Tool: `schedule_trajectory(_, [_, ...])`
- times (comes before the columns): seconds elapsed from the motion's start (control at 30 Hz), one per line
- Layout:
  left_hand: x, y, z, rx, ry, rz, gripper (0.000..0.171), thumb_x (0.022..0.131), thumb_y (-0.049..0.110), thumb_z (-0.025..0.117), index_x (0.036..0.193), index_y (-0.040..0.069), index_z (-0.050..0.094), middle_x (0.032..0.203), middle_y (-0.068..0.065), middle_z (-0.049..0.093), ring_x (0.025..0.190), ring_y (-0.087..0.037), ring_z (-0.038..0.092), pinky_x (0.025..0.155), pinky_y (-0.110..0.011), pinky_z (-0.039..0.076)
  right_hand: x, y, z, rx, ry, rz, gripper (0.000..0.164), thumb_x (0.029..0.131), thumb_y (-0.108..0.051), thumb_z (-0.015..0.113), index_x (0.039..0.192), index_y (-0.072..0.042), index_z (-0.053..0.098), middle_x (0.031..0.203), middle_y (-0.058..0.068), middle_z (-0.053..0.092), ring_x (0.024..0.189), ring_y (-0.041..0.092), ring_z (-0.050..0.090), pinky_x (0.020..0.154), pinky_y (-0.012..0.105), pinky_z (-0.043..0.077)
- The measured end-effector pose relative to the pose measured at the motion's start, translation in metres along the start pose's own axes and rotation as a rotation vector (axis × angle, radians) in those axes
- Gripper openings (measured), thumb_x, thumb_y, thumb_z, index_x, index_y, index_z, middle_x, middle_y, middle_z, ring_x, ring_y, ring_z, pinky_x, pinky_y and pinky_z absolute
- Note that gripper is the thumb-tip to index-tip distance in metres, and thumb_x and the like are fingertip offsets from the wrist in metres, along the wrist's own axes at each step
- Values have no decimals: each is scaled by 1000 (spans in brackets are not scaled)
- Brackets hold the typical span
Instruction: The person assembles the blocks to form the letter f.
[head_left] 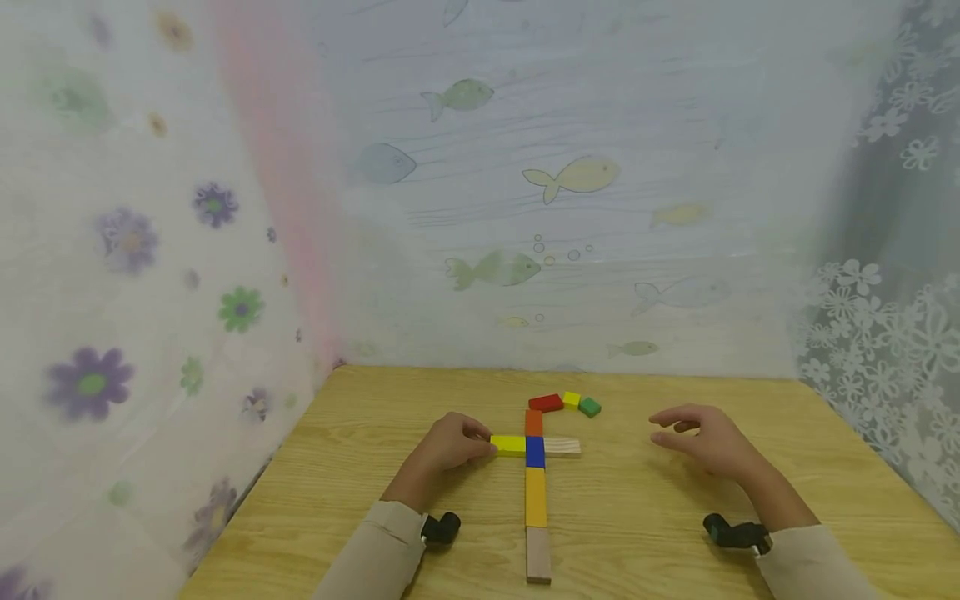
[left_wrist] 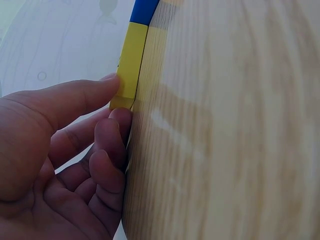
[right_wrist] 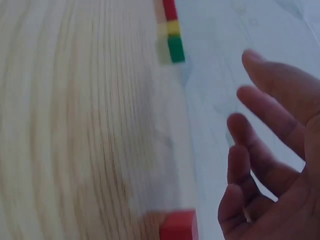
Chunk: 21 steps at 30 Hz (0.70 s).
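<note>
My left hand (head_left: 455,442) pinches the outer end of a long yellow block (head_left: 508,446), thumb against its side in the left wrist view. The block lies flat, its inner end against a blue block (head_left: 535,452). Opposite it, a pale plain-wood block (head_left: 562,447) extends to the right. Above the blue block comes an orange block (head_left: 533,422); below it, a yellow-orange block (head_left: 536,497) and then a brownish wood block (head_left: 538,554) continue the line. My right hand (head_left: 708,437) hovers over the table's right side, fingers loosely bent, holding nothing.
Beyond the orange block, a red block (head_left: 546,403), a small yellow block (head_left: 572,401) and a green block (head_left: 590,407) curve to the right. Another red block (right_wrist: 179,225) shows low in the right wrist view. Patterned curtains (head_left: 570,333) border the wooden table (head_left: 360,400).
</note>
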<state>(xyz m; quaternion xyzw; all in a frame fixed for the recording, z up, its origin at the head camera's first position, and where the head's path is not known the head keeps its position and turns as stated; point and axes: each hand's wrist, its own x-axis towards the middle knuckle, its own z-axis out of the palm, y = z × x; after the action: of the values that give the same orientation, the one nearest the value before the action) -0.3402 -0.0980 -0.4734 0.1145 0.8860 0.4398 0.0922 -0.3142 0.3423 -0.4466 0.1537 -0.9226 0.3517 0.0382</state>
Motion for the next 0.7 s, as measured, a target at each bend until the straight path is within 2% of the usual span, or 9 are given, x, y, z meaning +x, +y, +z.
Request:
schedule_trajectory(0.13, [-1, 0, 0, 10, 4, -7, 32, 90, 31, 81, 116, 13, 78, 102, -3, 73, 80, -17, 64, 72, -32, 56, -6, 16, -13, 34, -15, 33, 44, 96, -42, 73, 130, -14, 73, 138, 16, 64, 108, 25, 62, 79, 36, 56])
schedule_trajectory(0.23, [-1, 0, 1, 8, 3, -1, 31, 90, 30, 81, 116, 12, 78, 105, -3, 73, 80, -17, 65, 73, -32, 56, -11, 30, -22, 50, -17, 73, 46, 96, -43, 73, 133, -16, 71, 139, 14, 64, 104, 14, 61, 77, 31, 55])
schedule_trajectory(0.47, [-1, -1, 1, 21, 17, 5, 30, 91, 28, 81, 115, 11, 78, 107, -4, 74, 83, -16, 64, 75, -33, 56, -26, 56, -39, 150, -81, 108, 50, 101, -37, 68, 143, -10, 63, 140, 19, 63, 100, 2, 65, 78, 29, 56])
schedule_trajectory(0.6, [-1, 0, 1, 24, 17, 0, 30, 91, 29, 81, 115, 12, 78, 108, -4, 74, 85, -17, 64, 76, -33, 57, -35, 65, -49, 167, -109, 99, 50, 103, -32, 65, 144, -5, 61, 144, 24, 59, 102, -3, 64, 80, 27, 56])
schedule_trajectory(0.7, [-1, 1, 0, 22, 17, -2, 30, 91, 29, 81, 115, 11, 78, 108, -4, 74, 86, -17, 64, 76, -34, 56, -39, 70, -52, 185, -148, 116, 52, 103, -31, 66, 146, -4, 58, 146, 24, 58, 108, -9, 60, 84, 23, 54])
